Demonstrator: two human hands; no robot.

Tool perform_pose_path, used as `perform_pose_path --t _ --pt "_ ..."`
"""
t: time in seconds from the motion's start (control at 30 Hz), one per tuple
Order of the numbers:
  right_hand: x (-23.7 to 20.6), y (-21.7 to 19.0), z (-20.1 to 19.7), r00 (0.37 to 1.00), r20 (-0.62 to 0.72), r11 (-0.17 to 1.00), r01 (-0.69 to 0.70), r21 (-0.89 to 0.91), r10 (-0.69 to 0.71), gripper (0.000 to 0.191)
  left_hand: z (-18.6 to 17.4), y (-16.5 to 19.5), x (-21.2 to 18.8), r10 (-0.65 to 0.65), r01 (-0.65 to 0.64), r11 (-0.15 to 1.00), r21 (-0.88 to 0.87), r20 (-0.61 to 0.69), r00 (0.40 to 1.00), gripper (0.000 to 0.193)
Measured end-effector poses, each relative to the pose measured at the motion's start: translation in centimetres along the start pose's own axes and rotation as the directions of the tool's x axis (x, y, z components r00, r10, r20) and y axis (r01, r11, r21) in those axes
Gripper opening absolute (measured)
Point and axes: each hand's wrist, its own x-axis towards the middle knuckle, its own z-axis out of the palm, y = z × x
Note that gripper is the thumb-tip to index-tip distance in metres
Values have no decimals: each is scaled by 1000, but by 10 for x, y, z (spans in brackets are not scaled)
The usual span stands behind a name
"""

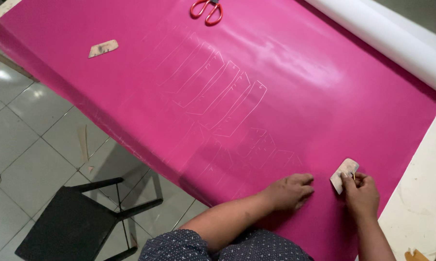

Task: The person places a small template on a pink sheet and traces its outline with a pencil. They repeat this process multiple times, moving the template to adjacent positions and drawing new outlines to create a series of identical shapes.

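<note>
Two hands: both mine, low at the near edge of the pink sheet (285, 96), which covers most of the surface (421, 203).
Left hand (290, 191): lies palm down on the pink sheet, fingers loosely curled and pointing right; its grip is released, it grasps nothing and only presses on the sheet.
Right hand (362, 193): just to the right of the left one, apart from it; its grip is clenched on the small pale flat piece (344, 175), pinched between thumb and fingertips.
Small pale flat piece: roughly oblong with rounded corners, tilted, its far end sticking up out of my fingers; its lower edge is against the pink sheet, near the sheet's right border.
Chalk lines (222, 92): white outlines of long narrow slanted shapes drawn side by side in the middle of the sheet, with fainter smaller outlines nearer to my hands.
Second pale piece (103, 48): lies flat on the far left of the sheet, well apart from both hands.
Scissors (207, 10): orange handles, at the far edge of the sheet, partly cut off by the frame.
White roll (392, 38): lies along the far right edge of the sheet.
Black chair (82, 217): stands on the tiled floor (20, 130), near left, beside the surface.
Sleeve (179, 246): dark, dotted, at my left arm.
</note>
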Motion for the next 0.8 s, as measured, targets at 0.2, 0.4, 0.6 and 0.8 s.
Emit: perform_pose_path --t 0.2,0.4,0.6,0.8 --pt "7 11 4 997 -33 997 68 -26 -69 59 0 8 -25 45 -47 997 66 25 999 35" --pt "8 18 6 995 -15 995 96 -8 -96 62 0 6 -26 56 -59 995 86 29 998 41" --pt "4 8 2 1000 18 993 22 -120 -20 62 -7 10 -23 40 -46 994 98 57 998 37" --pt "6 -4 1 987 17 982 158 -104 -158 42 -15 11 -31 45 -45 998 51 9 999 30"
